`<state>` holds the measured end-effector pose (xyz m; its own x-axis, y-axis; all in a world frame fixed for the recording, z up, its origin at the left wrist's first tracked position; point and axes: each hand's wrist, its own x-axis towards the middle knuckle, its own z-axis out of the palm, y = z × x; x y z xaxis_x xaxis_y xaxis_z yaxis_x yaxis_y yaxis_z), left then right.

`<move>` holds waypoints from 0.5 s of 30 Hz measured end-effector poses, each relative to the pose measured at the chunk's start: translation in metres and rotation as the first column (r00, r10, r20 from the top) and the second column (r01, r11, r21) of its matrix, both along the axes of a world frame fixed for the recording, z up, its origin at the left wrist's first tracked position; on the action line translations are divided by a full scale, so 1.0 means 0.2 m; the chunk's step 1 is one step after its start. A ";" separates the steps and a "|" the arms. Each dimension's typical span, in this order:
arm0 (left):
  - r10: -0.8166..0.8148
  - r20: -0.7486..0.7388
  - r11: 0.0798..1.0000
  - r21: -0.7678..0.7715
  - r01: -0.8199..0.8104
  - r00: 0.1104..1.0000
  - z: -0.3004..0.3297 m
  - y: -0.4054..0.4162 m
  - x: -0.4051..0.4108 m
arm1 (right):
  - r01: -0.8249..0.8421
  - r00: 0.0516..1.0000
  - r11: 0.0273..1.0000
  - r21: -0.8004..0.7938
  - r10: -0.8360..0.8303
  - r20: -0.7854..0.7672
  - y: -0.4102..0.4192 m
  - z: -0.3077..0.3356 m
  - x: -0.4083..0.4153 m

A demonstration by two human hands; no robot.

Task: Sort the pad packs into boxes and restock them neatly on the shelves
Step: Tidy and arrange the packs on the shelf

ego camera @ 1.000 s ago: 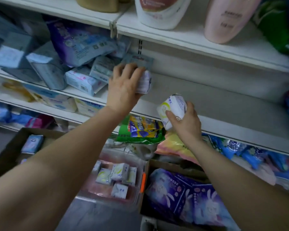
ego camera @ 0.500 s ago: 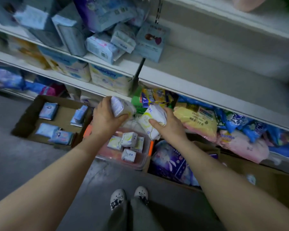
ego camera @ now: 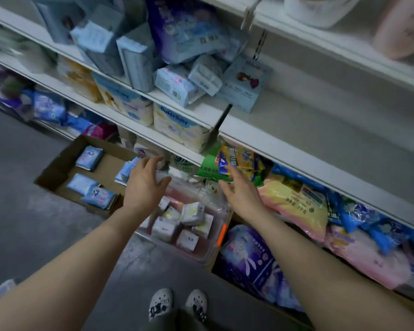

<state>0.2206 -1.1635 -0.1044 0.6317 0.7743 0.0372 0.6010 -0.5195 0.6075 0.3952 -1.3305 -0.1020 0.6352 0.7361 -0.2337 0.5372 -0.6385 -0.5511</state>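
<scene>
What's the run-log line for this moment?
left hand: open, empty | right hand: open, empty | both above clear bin | white packs in bin | blue packs in cardboard box

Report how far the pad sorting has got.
Partly done: white packs sit in the clear bin, blue packs in the cardboard box. Both hands, left hand and right hand, hover open above the bin, holding nothing. Left: the jumbled shelf packs.

Patterned slip-on shoes [ego camera: 177, 304] stand on the grey floor [ego camera: 29, 223] at the bottom centre. A pink bottle [ego camera: 402, 32] and a white container [ego camera: 320, 10] sit at the upper right.
</scene>
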 end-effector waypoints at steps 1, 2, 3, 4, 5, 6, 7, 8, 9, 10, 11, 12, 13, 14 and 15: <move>-0.012 -0.004 1.000 0.024 0.012 1.000 0.03 0.01 0.01 | -0.011 1.000 1.000 0.016 0.011 0.020 0.03 0.03 0.03; -0.024 -0.006 0.998 0.050 0.024 1.000 0.05 0.02 0.03 | -0.026 0.999 0.999 0.031 0.025 0.045 0.05 0.05 0.07; -0.036 -0.004 0.997 0.074 0.036 0.999 0.08 0.03 0.04 | -0.046 0.996 0.998 0.044 0.042 0.080 0.08 0.08 0.10; -0.047 0.000 0.995 0.088 0.047 0.999 0.11 0.05 0.06 | -0.066 0.991 0.997 0.049 0.059 0.119 0.11 0.11 0.13; -0.058 0.005 0.994 0.098 0.057 0.998 0.14 0.07 0.09 | -0.083 0.985 0.995 0.050 0.074 0.156 0.14 0.15 0.17; -0.072 0.009 0.991 0.113 0.070 0.997 0.16 0.10 0.11 | -0.095 0.979 0.994 0.052 0.084 0.187 0.17 0.18 0.21; -0.088 0.005 0.987 0.135 0.086 0.996 0.19 0.13 0.14 | -0.098 0.974 0.994 0.055 0.084 0.209 0.21 0.21 0.25; -0.105 -0.006 0.981 0.161 0.105 0.994 0.21 0.16 0.17 | -0.091 0.971 0.994 0.061 0.074 0.228 0.25 0.24 0.29; -0.123 -0.020 0.974 0.189 0.124 0.992 0.23 0.20 0.20 | -0.081 0.966 0.994 0.070 0.061 0.249 0.28 0.27 0.33; -0.139 -0.031 0.966 0.215 0.143 0.990 0.25 0.24 0.24 | -0.073 0.961 0.994 0.081 0.048 0.272 0.32 0.30 0.37; -0.157 -0.038 0.957 0.242 0.162 0.987 0.27 0.28 0.29 | -0.065 0.956 0.994 0.092 0.035 0.291 0.35 0.33 0.41; -0.177 -0.044 0.945 0.271 0.183 0.983 0.28 0.33 0.34 | -0.050 0.952 0.994 0.099 0.017 0.305 0.39 0.35 0.45; -0.198 -0.049 0.933 0.298 0.204 0.979 0.30 0.37 0.39 | -0.021 0.951 0.994 0.105 -0.012 0.310 0.42 0.37 0.50; -0.213 -0.051 0.920 0.324 0.218 0.976 0.31 0.41 0.45 | 0.021 0.949 0.994 0.111 -0.055 0.309 0.45 0.39 0.54; -0.225 -0.049 0.909 0.349 0.228 0.973 0.31 0.46 0.51 | 0.069 0.946 0.991 0.114 -0.101 0.307 0.49 0.39 0.59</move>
<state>0.3217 -1.0722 -0.0417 0.7902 0.5483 0.2739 0.4456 -0.8208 0.3574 0.5132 -1.2329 -0.0233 0.7258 0.6855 0.0580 0.6382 -0.6395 -0.4287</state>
